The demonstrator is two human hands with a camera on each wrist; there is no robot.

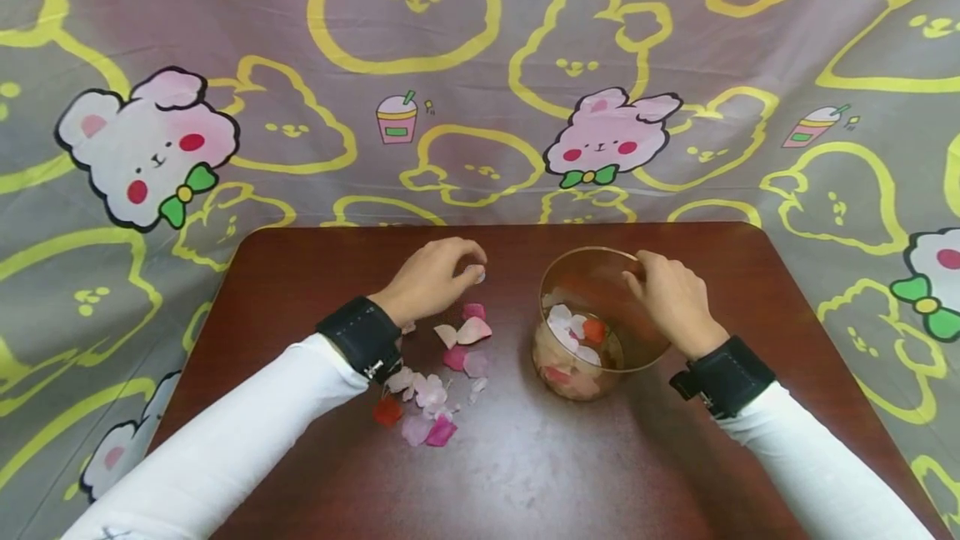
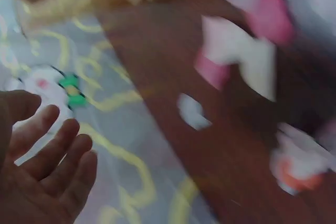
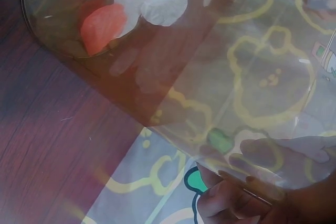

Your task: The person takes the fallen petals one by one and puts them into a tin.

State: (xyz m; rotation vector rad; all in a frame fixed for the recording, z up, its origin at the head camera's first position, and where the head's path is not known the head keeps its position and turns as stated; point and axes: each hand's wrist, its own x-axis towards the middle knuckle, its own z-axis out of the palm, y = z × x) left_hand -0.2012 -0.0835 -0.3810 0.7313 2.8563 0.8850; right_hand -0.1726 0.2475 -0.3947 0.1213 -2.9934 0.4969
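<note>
Two white sleeves point(image 1: 232, 432) entered from the lower corners of the frame. Left of centre we saw scattered petals point(image 1: 431, 394) on a dark red table point(image 1: 480, 490); right of centre stood a transparent amber container point(image 1: 603, 286) with more petals point(image 1: 573, 332) inside. At its upper right, the right hand point(image 1: 677, 300) pinched the rim; the left hand point(image 1: 431, 277) hung relaxed, fingers loosely bent, near a white petal point(image 2: 191, 111). Behind, we noted a rabbit-patterned cloth point(image 1: 480, 98) across the upper frame.
</note>
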